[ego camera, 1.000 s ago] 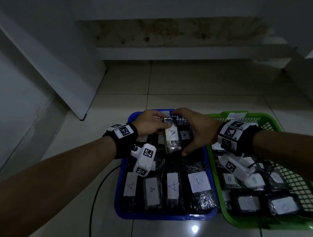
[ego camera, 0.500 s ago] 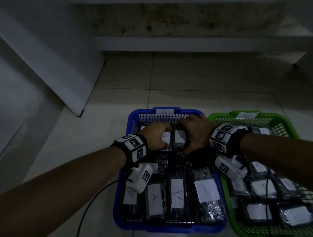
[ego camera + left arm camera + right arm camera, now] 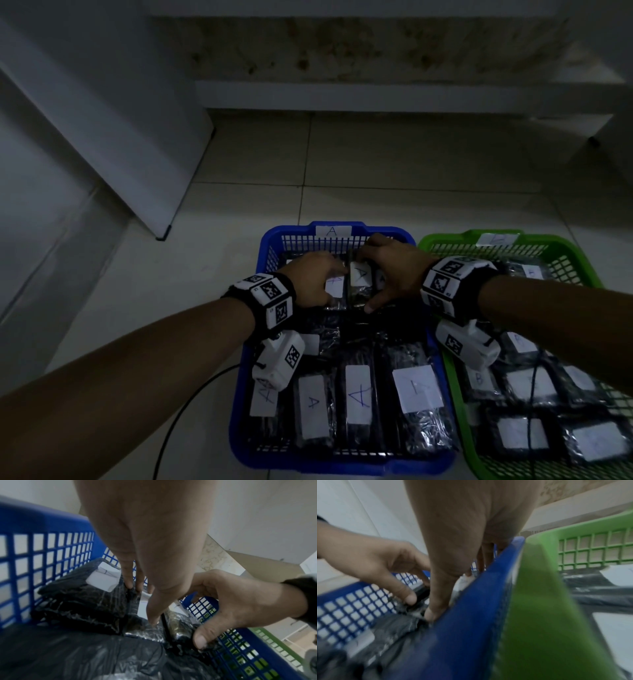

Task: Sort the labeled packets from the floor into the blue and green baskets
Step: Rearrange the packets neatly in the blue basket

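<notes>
From the head view, both hands reach into the far end of the blue basket [image 3: 251, 394]. The left hand [image 3: 313, 282] and right hand [image 3: 394, 270] flank one upright packet [image 3: 359, 284] labelled A, settling it among others there. Rows of A packets fill the basket's near end. The green basket [image 3: 582, 260] beside it holds many packets too; one label looks like B, the rest are too dim to read. No packets show on the floor [image 3: 376, 164] in view, so the sorting seems nearly done, this packet perhaps among the last.

From the left wrist, the left fingers [image 3: 128, 580] point down, fairly straight, tips touching the packet's black wrap; they press rather than clasp. The right thumb [image 3: 199, 641] rests on the packet's near end.

From the right wrist, the picture is blurred. The right hand's fingers arch over the packet, thumb low and fingertips at the far end, pinching it lengthwise against the blue wall.
</notes>
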